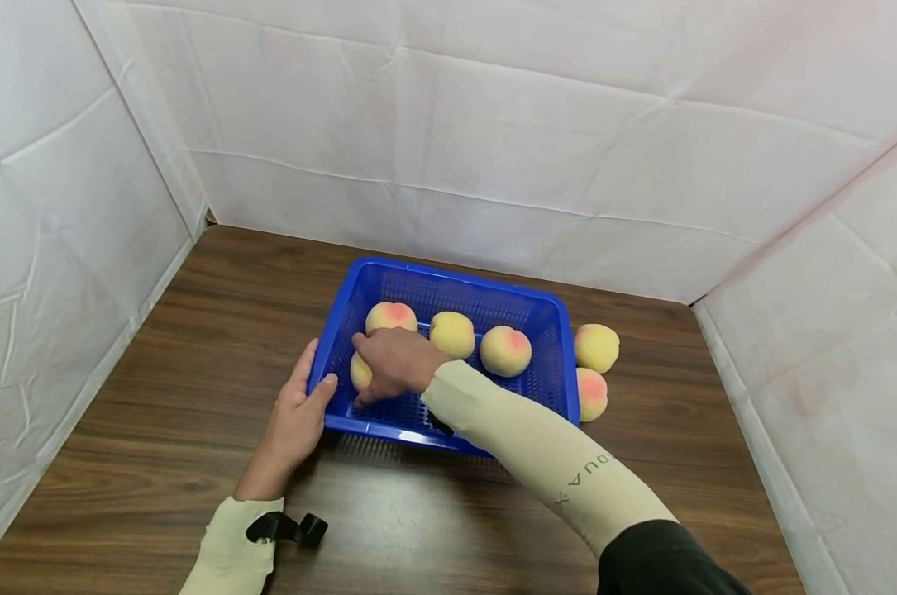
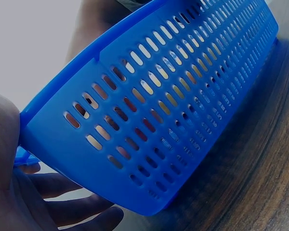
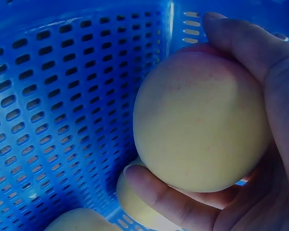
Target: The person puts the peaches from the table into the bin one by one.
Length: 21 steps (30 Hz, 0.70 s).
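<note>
My right hand reaches into a blue plastic basket near its left end. Thumb and fingers curl round a yellow peach with a pink blush, mostly hidden by the hand in the head view. Behind that hand sits another peach, and two more peaches, a yellow one and a blushed one, lie along the basket to the right. My left hand grips the basket's left rim near the front corner, thumb over the edge and fingers along the outside.
Two peaches, one yellow and one pinkish, lie on the brown wooden table just right of the basket. White cloth walls stand behind the table and on both sides.
</note>
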Tool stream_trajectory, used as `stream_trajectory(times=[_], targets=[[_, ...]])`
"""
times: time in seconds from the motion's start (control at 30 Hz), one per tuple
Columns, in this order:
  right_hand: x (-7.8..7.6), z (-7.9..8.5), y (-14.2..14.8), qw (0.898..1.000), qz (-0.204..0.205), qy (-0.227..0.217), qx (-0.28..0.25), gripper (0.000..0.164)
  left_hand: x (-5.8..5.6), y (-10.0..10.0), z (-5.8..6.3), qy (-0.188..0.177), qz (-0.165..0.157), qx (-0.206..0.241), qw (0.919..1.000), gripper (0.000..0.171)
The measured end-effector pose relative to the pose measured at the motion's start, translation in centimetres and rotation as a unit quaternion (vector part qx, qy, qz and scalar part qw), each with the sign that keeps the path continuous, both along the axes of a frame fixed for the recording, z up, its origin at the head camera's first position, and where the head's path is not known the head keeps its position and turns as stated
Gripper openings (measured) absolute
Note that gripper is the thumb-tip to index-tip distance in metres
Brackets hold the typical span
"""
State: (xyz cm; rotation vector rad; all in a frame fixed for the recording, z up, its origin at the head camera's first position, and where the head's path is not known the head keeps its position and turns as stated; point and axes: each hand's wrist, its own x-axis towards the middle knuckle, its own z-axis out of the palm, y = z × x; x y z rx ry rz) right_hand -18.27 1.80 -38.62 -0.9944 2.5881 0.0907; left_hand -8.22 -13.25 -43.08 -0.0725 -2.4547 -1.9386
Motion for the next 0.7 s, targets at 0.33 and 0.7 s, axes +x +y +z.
stream_trajectory(times=[0.33, 0.7], targets=[[0.2, -0.7, 0.0, 1.0, 0.01, -0.008, 0.013, 0.087, -0.1, 0.0, -0.1, -0.001, 0.005, -0.009, 0.9999, 0.058], [0.1, -1.3, -0.4, 1.0, 0.013, -0.004, 0.02, 0.083, -0.2, -0.1, 0.0, -0.012, 0.004, -0.008, 0.9999, 0.058]])
